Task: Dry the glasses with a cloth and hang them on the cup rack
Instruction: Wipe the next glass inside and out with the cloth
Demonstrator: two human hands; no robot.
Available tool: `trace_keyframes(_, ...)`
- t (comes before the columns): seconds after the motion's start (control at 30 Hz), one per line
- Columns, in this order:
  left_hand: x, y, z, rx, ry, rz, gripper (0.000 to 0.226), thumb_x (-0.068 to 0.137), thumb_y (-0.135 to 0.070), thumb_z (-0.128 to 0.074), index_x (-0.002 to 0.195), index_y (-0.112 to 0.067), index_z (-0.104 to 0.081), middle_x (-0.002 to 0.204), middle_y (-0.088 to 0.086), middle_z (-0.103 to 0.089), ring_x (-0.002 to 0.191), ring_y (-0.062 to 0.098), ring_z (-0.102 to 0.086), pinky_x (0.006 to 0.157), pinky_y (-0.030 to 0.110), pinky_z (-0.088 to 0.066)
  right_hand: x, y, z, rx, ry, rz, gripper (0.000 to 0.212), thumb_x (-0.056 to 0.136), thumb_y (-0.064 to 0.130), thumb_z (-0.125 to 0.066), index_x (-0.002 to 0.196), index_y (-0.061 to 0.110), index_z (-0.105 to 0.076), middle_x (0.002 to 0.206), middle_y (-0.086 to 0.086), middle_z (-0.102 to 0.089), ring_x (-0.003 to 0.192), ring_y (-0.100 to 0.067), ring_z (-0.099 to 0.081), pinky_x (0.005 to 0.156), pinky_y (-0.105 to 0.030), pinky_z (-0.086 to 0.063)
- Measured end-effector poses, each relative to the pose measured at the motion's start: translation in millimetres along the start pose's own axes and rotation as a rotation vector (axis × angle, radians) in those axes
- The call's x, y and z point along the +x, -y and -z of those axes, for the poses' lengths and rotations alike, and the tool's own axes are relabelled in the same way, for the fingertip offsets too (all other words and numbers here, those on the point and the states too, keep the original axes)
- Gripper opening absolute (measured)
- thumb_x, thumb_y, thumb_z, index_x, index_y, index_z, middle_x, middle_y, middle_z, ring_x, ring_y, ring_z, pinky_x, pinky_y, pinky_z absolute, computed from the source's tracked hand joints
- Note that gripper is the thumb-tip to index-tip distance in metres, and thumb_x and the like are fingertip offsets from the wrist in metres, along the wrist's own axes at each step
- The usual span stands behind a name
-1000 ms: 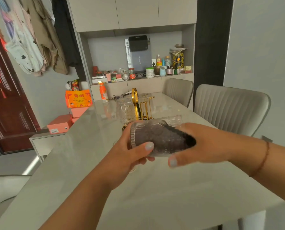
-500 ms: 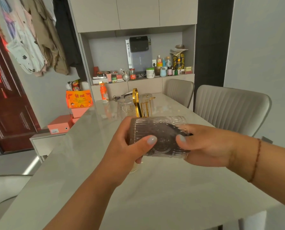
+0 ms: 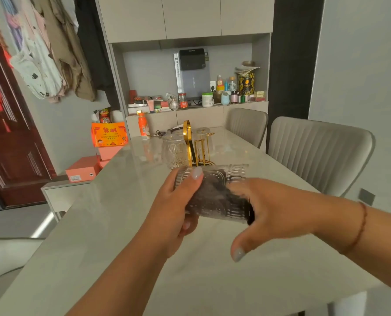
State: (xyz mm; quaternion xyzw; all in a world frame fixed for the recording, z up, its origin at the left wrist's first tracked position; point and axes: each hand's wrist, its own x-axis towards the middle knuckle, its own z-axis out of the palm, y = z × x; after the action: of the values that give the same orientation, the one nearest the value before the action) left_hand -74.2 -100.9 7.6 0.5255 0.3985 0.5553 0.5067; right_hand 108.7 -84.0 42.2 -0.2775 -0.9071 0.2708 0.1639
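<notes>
- While the glass (image 3: 215,192) is held on its side above the table (image 3: 112,224), it is gripped at its base end by the left hand (image 3: 174,213), thumb across the ribbed wall and fingers curled beneath.
- The dark cloth (image 3: 212,195) is seen through the clear wall, stuffed inside the glass (it fills most of the inside).
- The right hand (image 3: 274,213) is pushed into the open mouth of the glass; its fingers are hidden inside with the cloth, so whether they are clamped on it cannot be told. The thumb is left outside, spread wide and pointing down.
- A thin cord bracelet (image 3: 359,226) is worn on the right wrist.
- Just beyond the hands, the gold rack (image 3: 190,144) is seen standing on the table, with one glass (image 3: 174,152) hung upside down on its left side and another (image 3: 203,139) on its right.
- An orange bottle (image 3: 143,127) is stood near the table's far edge, well apart from the rack.
- Two grey chairs (image 3: 315,151) are drawn up along the table's right side.
- A cluttered shelf (image 3: 196,103) is set into the far wall, and orange boxes (image 3: 109,134) are stacked left of the table.
</notes>
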Motion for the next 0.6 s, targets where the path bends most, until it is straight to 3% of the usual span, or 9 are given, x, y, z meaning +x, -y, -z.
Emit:
trace_keyframes(0.03,-0.7,2.8,-0.3,0.003,-0.005,-0.064,0.059,0.063,-0.06,-0.075,0.105,-0.022,-0.059,0.072,-0.001,-0.064,0.034,0.005,-0.045,0.034,0.015,-0.03,0.3,-1.1,3.0,0.229,0.035,-0.014,0.072,0.055,0.042,-0.086,0.12,0.027,-0.06,0.114,0.015,-0.067,0.11,0.0,-0.059,0.092,-0.02,-0.044)
trace_keyframes(0.1,-2.8,7.2,0.9,0.068,0.022,-0.23,0.047,0.067,-0.054,-0.069,0.103,-0.026,-0.059,0.072,-0.007,-0.064,0.041,0.004,-0.053,0.037,0.015,-0.034,2.8,-8.2,2.9,0.657,0.115,0.001,0.088,0.051,0.042,-0.089,0.127,0.012,-0.056,0.123,-0.006,-0.065,0.118,-0.02,-0.059,0.1,-0.029,-0.045)
trace_keyframes(0.2,-2.4,9.6,7.0,0.254,0.065,-0.338,0.042,0.067,-0.052,-0.065,0.106,-0.04,-0.056,0.079,-0.013,-0.066,0.052,0.003,-0.056,0.043,0.016,-0.041,3.8,-15.3,-3.4,0.916,0.109,0.018,0.087,0.056,0.043,-0.087,0.129,0.01,-0.055,0.127,-0.01,-0.061,0.12,-0.024,-0.055,0.102,-0.03,-0.043)
trace_keyframes(0.3,-1.6,7.7,14.9,0.292,0.126,-0.196,0.051,0.066,-0.055,-0.068,0.115,-0.052,-0.053,0.093,-0.012,-0.068,0.059,0.011,-0.059,0.043,0.024,-0.044,-1.7,-8.9,0.3,0.546,-0.007,-0.048,0.074,0.049,0.064,-0.081,0.11,0.023,-0.068,0.1,0.007,-0.071,0.095,-0.007,-0.065,0.081,-0.018,-0.046)
trace_keyframes(0.37,-1.7,2.0,15.6,0.068,0.165,0.004,0.062,0.071,-0.065,-0.067,0.126,-0.039,-0.057,0.098,0.003,-0.069,0.057,0.021,-0.061,0.038,0.025,-0.04,-5.7,-2.3,2.0,0.152,-0.029,-0.063,0.045,0.055,0.065,-0.078,0.089,0.037,-0.068,0.079,0.018,-0.067,0.075,0.007,-0.061,0.082,-0.015,-0.045)
trace_keyframes(0.4,-1.6,-1.1,14.2,-0.035,0.18,0.117,0.067,0.072,-0.073,-0.063,0.122,-0.028,-0.064,0.087,0.01,-0.068,0.051,0.022,-0.059,0.037,0.022,-0.036,-6.3,-1.2,0.2,-0.107,-0.011,-0.035,0.037,0.061,0.064,-0.075,0.087,0.039,-0.064,0.079,0.019,-0.066,0.079,0.01,-0.06,0.101,-0.022,-0.039)
trace_keyframes(0.43,-1.8,-2.8,12.1,-0.079,0.186,0.206,0.069,0.071,-0.077,-0.056,0.11,-0.021,-0.071,0.075,0.011,-0.065,0.046,0.019,-0.054,0.037,0.018,-0.031,-6.6,-1.5,-4.6,-0.4,-0.008,-0.002,0.041,0.065,0.068,-0.07,0.092,0.039,-0.061,0.085,0.018,-0.066,0.087,0.012,-0.059,0.117,-0.034,-0.018)
trace_keyframes(0.5,-2.7,-1.5,5.3,-0.06,0.144,0.25,0.063,0.065,-0.071,-0.053,0.093,-0.018,-0.071,0.067,0.01,-0.062,0.038,0.014,-0.045,0.035,0.015,-0.025,-6.5,-3.6,-15.0,-0.769,-0.054,0.096,0.062,0.066,0.077,-0.06,0.114,0.038,-0.055,0.104,0.022,-0.065,0.109,0.012,-0.051,0.115,-0.054,0.012)
trace_keyframes(0.6,-4.8,-0.8,-5.0,-0.016,0.011,0.111,0.054,0.056,-0.063,-0.064,0.092,-0.023,-0.061,0.081,0.014,-0.065,0.036,0.013,-0.045,0.031,0.014,-0.028,-7.8,0.3,-17.6,-0.549,-0.065,0.162,0.077,0.062,0.066,-0.074,0.128,0.044,-0.043,0.127,0.03,-0.051,0.128,0.016,-0.027,0.117,-0.054,0.004)
